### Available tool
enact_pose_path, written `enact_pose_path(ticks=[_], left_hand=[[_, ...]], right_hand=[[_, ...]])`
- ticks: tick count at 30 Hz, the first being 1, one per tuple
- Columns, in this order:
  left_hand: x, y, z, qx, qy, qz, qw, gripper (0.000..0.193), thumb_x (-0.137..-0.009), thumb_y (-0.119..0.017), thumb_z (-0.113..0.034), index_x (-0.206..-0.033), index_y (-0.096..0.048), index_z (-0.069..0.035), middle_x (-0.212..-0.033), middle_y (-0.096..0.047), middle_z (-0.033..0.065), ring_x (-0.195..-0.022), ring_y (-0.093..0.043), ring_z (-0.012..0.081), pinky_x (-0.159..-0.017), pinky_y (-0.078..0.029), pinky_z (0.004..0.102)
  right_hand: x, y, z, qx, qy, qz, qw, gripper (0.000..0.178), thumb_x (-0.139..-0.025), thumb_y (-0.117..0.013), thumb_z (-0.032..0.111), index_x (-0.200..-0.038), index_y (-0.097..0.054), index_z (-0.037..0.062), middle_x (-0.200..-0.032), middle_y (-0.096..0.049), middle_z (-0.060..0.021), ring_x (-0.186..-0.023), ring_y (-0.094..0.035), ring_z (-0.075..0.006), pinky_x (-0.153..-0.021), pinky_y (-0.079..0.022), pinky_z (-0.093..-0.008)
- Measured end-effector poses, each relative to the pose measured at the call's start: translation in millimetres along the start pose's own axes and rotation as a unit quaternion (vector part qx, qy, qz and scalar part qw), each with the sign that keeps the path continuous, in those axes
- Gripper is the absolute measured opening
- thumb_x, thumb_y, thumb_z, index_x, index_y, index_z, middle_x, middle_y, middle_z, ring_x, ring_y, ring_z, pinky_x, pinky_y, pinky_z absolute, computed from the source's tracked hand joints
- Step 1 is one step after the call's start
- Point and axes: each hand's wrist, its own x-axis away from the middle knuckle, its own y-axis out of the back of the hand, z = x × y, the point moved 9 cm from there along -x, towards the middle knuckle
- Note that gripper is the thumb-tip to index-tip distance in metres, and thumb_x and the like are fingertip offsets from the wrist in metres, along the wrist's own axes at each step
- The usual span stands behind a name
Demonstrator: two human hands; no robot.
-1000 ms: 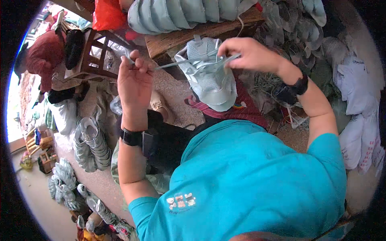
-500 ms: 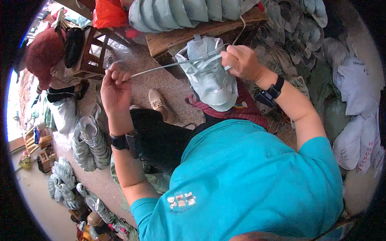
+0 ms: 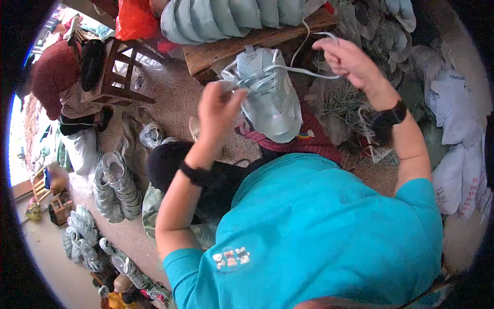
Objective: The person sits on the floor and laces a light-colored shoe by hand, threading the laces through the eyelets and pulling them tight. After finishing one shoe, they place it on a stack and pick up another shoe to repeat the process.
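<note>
A pale grey-green sneaker (image 3: 271,110) rests toe toward me near the edge of a wooden bench, partly laced across its tongue. From its upper eyelets a pale shoelace (image 3: 309,73) runs loosely right to my right hand (image 3: 355,64), which is raised with fingers bent around it; a short end stands out above the fingers. My left hand (image 3: 218,110) is at the sneaker's left eyelet edge, thumb and fingers curled close together. Blur hides what lies between those fingertips.
A row of nested grey-green shoe pieces (image 3: 231,15) lies on the wooden bench (image 3: 206,57). More shoes (image 3: 117,185) stand on the floor at left, near a wooden stool (image 3: 110,77). White sacks (image 3: 453,113) and a bundle of laces (image 3: 350,105) are at right.
My left hand has let go of the taut lace at left and moved right to the sneaker. My right hand has lifted away up and right, drawing a slack lace.
</note>
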Motion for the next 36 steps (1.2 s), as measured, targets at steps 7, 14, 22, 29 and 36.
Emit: enact_pose_path(ticks=[7,14,22,29,36], left_hand=[[-13.4,-33.6,-50.5,-0.289,-0.194,0.057,0.936,0.024,-0.078,-0.072,-0.021,-0.085,-0.059,-0.002,-0.083,-0.055,0.0152,-0.076,-0.058,0.0359,-0.065,-0.048,0.0436],[-21.6,-12.2,-16.6,-0.142,-0.071,0.183,0.970,0.015,-0.085,-0.064,-0.016,-0.092,-0.067,-0.003,-0.079,-0.055,0.0088,-0.071,-0.057,0.0247,-0.064,-0.046,0.0350],[-21.5,158.7,69.4,0.519,0.220,-0.093,0.821,0.023,-0.100,-0.048,-0.025,-0.091,-0.056,-0.005,-0.060,-0.033,-0.0063,-0.052,-0.029,0.0073,-0.048,-0.024,0.0242],[8.4,233.3,116.9,0.571,0.205,-0.196,0.771,0.032,-0.102,-0.044,-0.021,-0.118,-0.051,0.005,-0.081,-0.052,0.0056,-0.069,-0.048,0.0145,-0.065,-0.043,0.0264],[6.2,294.2,131.0,0.524,0.130,-0.237,0.808,0.032,-0.101,-0.045,-0.021,-0.117,-0.054,0.005,-0.092,-0.058,0.0135,-0.085,-0.058,0.0208,-0.076,-0.051,0.0320]], right_hand=[[16.9,53.0,82.0,-0.089,0.159,-0.012,0.983,0.025,-0.098,-0.048,0.012,-0.114,-0.056,-0.0051,-0.065,-0.033,0.0074,-0.055,-0.033,-0.0024,-0.047,-0.028,-0.0187],[43.9,128.9,139.5,-0.207,0.210,-0.183,0.938,0.009,-0.096,-0.045,0.014,-0.092,-0.050,0.0079,-0.062,-0.033,0.0022,-0.049,-0.032,-0.0120,-0.043,-0.031,-0.0285],[37.3,183.1,129.8,-0.141,0.257,-0.167,0.942,0.022,-0.098,-0.049,0.019,-0.109,-0.056,0.0014,-0.066,-0.042,0.0010,-0.055,-0.040,-0.0115,-0.049,-0.037,-0.0281],[57.3,224.5,78.8,-0.001,0.265,-0.412,0.872,0.025,-0.093,-0.053,0.015,-0.110,-0.063,-0.0005,-0.065,-0.041,0.0051,-0.051,-0.033,-0.0042,-0.044,-0.026,-0.0207],[2.8,63.2,10.5,0.250,0.154,-0.173,0.940,0.023,-0.095,-0.056,0.023,-0.106,-0.068,0.0073,-0.078,-0.052,0.0066,-0.067,-0.040,-0.0041,-0.058,-0.034,-0.0216]])
